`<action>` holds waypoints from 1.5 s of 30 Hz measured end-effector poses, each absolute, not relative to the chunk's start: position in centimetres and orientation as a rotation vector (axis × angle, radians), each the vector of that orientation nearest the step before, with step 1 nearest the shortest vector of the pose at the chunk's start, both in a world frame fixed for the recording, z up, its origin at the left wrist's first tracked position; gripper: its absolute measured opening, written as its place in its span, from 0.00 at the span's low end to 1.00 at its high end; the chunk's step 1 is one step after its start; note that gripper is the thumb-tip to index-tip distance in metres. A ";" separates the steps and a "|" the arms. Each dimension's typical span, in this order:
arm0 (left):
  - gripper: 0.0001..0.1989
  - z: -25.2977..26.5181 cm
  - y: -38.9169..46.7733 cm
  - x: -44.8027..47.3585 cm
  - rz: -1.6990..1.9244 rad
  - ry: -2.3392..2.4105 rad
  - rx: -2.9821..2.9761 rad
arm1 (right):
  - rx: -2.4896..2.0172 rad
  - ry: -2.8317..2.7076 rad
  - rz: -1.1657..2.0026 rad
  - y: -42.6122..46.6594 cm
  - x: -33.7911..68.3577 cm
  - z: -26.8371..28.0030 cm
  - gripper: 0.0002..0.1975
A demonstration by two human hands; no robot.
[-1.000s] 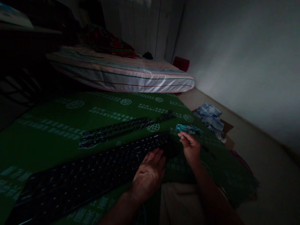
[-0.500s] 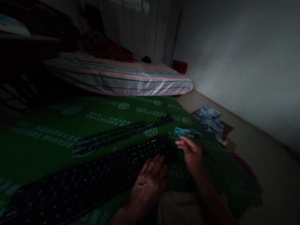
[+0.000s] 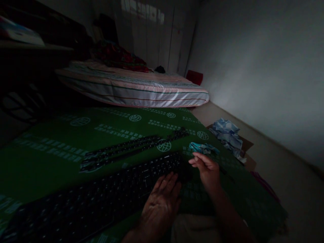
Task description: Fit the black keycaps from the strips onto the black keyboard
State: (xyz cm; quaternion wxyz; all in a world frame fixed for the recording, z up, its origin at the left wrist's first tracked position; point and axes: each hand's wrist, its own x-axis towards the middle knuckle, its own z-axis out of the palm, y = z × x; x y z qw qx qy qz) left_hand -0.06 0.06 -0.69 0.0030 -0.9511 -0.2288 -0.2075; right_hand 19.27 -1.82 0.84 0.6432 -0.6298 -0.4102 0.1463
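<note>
A black keyboard (image 3: 83, 199) lies slantwise across a green printed sheet (image 3: 48, 135). My left hand (image 3: 160, 199) rests with its fingers stretched out on the keyboard's right end. To the right, my right hand (image 3: 206, 167) is raised a little, thumb and fingertips pinched together; whatever may be between them is too small and dark to see. Behind the keyboard lie rows of loose black keycaps (image 3: 121, 148), with a small heap of keycaps (image 3: 181, 132) at their right end. A crumpled teal cloth (image 3: 204, 148) lies just beyond my right hand.
A bed with a striped sheet (image 3: 141, 94) stands behind the green sheet, a red patterned blanket (image 3: 118, 57) on it. On the floor at right are crumpled blue-white cloths (image 3: 225, 133) on cardboard (image 3: 246, 145). A pale wall (image 3: 265, 67) closes the right side. The room is dim.
The whole view has shifted slightly, so things sit a little lower and further right. Both hands keep nearly the same pose and place.
</note>
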 end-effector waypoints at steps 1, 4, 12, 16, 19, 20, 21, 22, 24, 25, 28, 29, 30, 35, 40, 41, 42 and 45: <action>0.16 -0.7 0.1 -0.1 -0.647 -0.713 -2.980 | -1.445 -0.965 0.330 -1.8 19.4 1.4 0.13; 0.17 -0.7 0.1 -0.1 -0.639 -0.714 -2.989 | -1.480 -1.114 0.308 -1.0 20.5 3.3 0.12; 0.17 -1.7 0.4 -0.2 -0.632 -0.670 -2.937 | -1.878 -1.537 0.172 9.9 28.2 6.0 0.08; 0.17 -2.4 0.8 -0.3 -0.695 -0.631 -2.885 | -2.065 -1.576 0.222 15.8 30.7 4.6 0.06; 0.18 -2.9 1.0 -0.4 -0.706 -0.592 -2.880 | -2.188 -1.620 0.285 18.4 31.4 3.4 0.11; 0.18 -3.1 1.1 -0.4 -0.708 -0.591 -2.881 | -2.224 -1.636 0.310 18.9 31.5 3.1 0.14; 0.18 -3.2 1.2 -0.4 -0.709 -0.584 -2.881 | -2.257 -1.650 0.333 19.4 31.6 2.8 0.15; 0.18 -3.3 1.2 -0.4 -0.705 -0.578 -2.878 | -2.287 -1.663 0.354 19.8 31.7 2.5 0.16; 0.17 -3.3 1.3 -0.4 -0.684 -0.558 -2.869 | -2.338 -1.683 0.386 20.5 31.8 2.1 0.16; 0.16 -3.3 1.4 -0.5 -0.673 -0.545 -2.863 | -2.360 -1.692 0.398 20.8 31.8 2.0 0.16; 0.15 -3.2 1.5 -0.5 -0.709 -0.517 -2.822 | -2.410 -1.712 0.421 21.5 31.9 1.8 0.16; 0.15 -3.3 1.5 -0.5 -0.728 -0.509 -2.809 | -2.422 -1.718 0.428 21.6 31.9 1.8 0.15; 0.14 -3.4 1.5 -0.5 -0.746 -0.506 -2.796 | -2.432 -1.723 0.435 21.8 31.8 1.8 0.15; 0.11 -4.4 1.3 0.0 -0.978 -0.593 -2.715 | -2.488 -1.749 0.479 22.4 31.6 1.8 0.16; 0.09 -4.8 1.1 0.3 -1.062 -0.611 -2.682 | -2.565 -1.753 0.516 22.7 31.3 2.1 0.16; 0.09 -4.8 1.1 0.3 -1.052 -0.612 -2.684 | -2.575 -1.750 0.522 22.7 31.2 2.2 0.16; 0.09 -4.8 1.1 0.3 -1.041 -0.613 -2.690 | -2.584 -1.746 0.526 22.7 31.1 2.3 0.16; 0.09 -4.8 1.1 0.2 -0.998 -0.624 -2.711 | -2.596 -1.714 0.535 22.7 30.8 2.5 0.16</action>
